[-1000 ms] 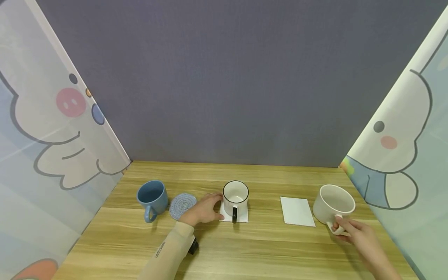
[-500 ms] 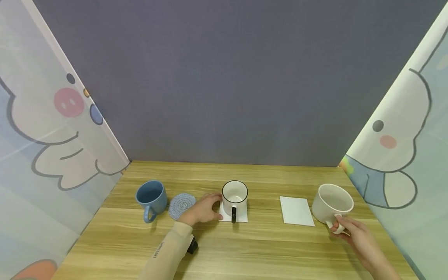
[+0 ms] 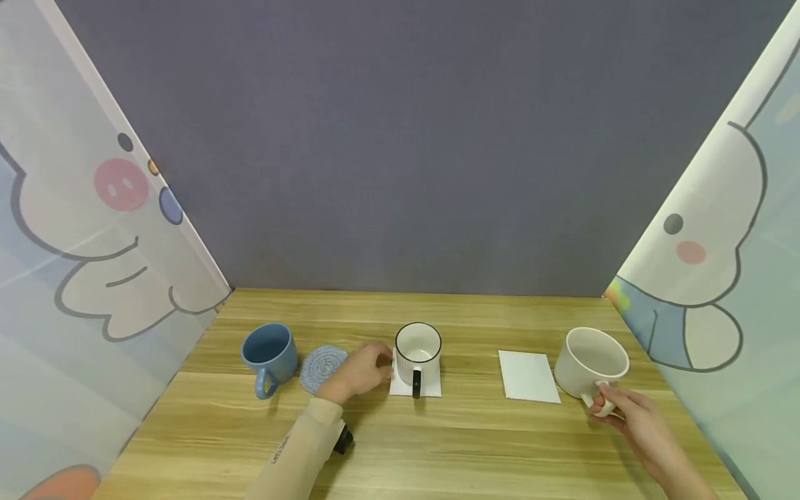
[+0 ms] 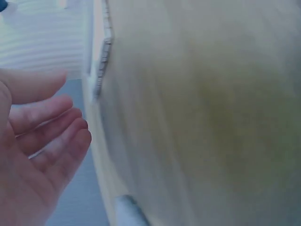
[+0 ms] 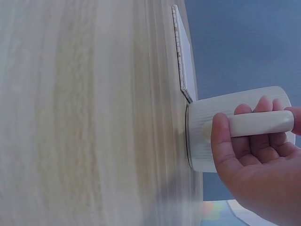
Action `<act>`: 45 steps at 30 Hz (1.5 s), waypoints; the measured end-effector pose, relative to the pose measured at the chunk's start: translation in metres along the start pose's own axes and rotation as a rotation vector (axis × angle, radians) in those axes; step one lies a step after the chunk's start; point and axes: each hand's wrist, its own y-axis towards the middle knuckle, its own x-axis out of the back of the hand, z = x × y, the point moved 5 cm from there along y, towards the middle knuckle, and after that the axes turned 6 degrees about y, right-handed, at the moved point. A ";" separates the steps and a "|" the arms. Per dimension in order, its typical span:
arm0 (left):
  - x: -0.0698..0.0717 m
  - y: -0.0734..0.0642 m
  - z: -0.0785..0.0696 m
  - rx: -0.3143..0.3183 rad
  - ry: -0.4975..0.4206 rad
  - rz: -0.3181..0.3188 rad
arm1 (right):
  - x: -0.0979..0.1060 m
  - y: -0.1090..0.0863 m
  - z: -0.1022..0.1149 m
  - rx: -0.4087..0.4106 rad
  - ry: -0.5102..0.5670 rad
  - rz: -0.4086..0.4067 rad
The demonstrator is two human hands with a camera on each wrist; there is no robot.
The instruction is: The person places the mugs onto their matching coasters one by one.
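Observation:
In the head view a white mug (image 3: 417, 353) with a black rim and black handle stands on a white square coaster (image 3: 431, 387). My left hand (image 3: 361, 373) is just left of it, and the left wrist view shows the fingers (image 4: 70, 146) loosely extended with nothing in them. At the right, my right hand (image 3: 637, 420) grips the handle of a wide cream mug (image 3: 581, 368). The right wrist view shows several fingers (image 5: 225, 146) curled round that handle (image 5: 258, 123). The ribbed cream mug is upright at table level, close to another white square coaster (image 3: 528, 377).
A blue mug (image 3: 271, 355) stands at the left, beside a round blue-grey woven coaster (image 3: 321, 367) partly behind my left hand. The wooden table (image 3: 450, 451) ends at a grey back panel (image 3: 400, 153), with cartoon-printed curtains (image 3: 706, 278) on both sides.
My left hand has drawn slightly left, away from the black-rimmed mug, and its fingers have come closer together. My right hand keeps its hold on the cream mug's handle.

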 end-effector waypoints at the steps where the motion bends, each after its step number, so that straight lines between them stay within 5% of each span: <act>1: 0.003 -0.001 -0.001 0.007 -0.011 -0.020 | 0.000 0.000 0.000 -0.002 -0.001 -0.002; 13: 0.039 -0.004 -0.018 0.027 0.012 -0.287 | -0.002 -0.001 0.001 -0.008 -0.007 0.009; 22: 0.061 -0.010 -0.037 -0.053 0.015 -0.534 | -0.003 0.000 0.003 -0.032 -0.023 0.000; 34: 0.078 -0.020 -0.081 -0.252 0.035 -0.658 | -0.003 -0.001 0.004 -0.025 -0.030 -0.011; 45: 0.083 -0.020 -0.109 -0.350 0.038 -0.671 | -0.002 -0.002 0.004 -0.027 -0.015 -0.004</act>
